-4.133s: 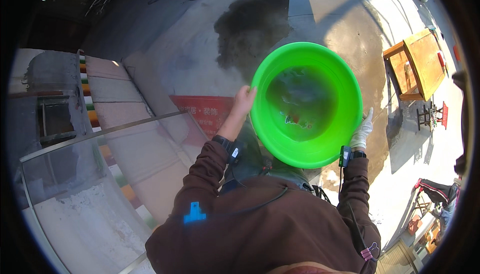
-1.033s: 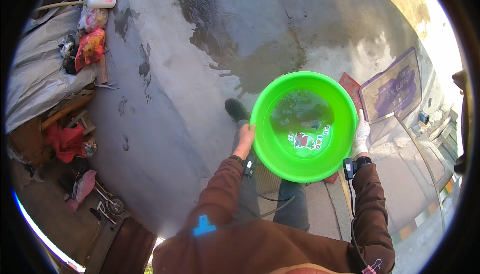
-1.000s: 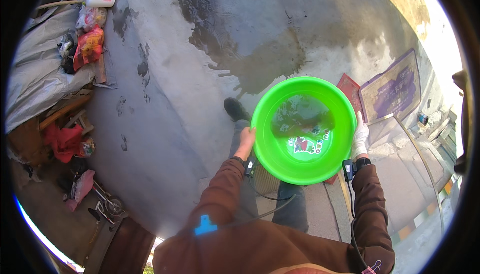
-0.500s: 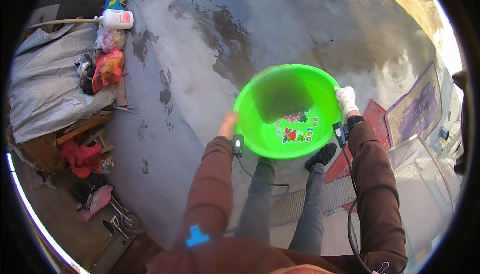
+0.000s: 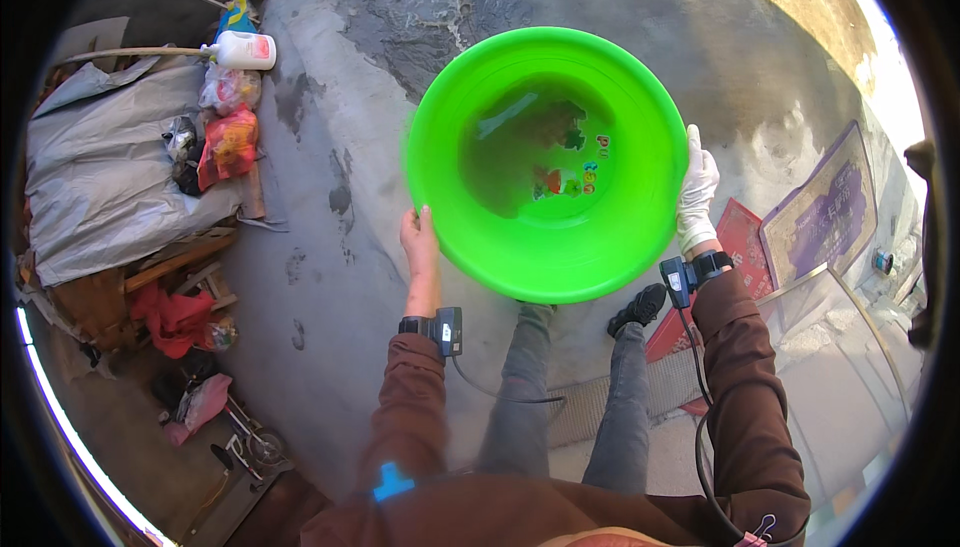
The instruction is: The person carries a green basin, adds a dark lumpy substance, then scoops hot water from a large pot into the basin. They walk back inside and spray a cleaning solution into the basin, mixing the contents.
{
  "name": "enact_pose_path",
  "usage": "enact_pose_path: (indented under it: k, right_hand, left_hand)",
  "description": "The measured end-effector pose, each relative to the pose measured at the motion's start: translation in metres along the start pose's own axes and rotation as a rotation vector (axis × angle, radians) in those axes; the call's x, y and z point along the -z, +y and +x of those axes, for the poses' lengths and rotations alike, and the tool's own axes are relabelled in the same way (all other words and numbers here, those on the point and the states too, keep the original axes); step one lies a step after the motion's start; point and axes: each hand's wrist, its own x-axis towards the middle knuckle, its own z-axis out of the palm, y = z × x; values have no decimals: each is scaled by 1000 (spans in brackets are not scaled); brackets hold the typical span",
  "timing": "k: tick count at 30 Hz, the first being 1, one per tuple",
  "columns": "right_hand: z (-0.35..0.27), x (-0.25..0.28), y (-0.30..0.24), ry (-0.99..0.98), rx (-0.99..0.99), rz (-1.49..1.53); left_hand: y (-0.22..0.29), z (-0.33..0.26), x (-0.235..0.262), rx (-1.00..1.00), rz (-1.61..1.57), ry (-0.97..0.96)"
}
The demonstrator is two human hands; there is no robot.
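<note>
Held up in the air over the grey concrete ground point(image 5: 330, 247), a big round green plastic basin point(image 5: 548, 162) is gripped at its rim by both hands: the bare left hand point(image 5: 420, 242) at the lower left, the white-gloved right hand point(image 5: 696, 187) on the right. Each hand is equally near.

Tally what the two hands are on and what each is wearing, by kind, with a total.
Green basin: 1, held by the left hand and right hand
White glove: 1, right hand only
Wrist devices: 2, one per wrist
Total: 4
</note>
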Motion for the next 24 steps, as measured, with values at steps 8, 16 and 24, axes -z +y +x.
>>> enact_pose_path:
  k: [8, 16, 24]
  right_hand:
    - [-69, 201, 81, 115, -591, 443]
    - [-100, 347, 178, 211, -792, 40]
    - [28, 286, 309, -214, -839, -588]
  left_hand:
    - [-37, -184, -90, 249, -21, -187]
    - [-128, -305, -188, 502, 445, -636]
    - [-172, -197, -293, 702, 647, -806]
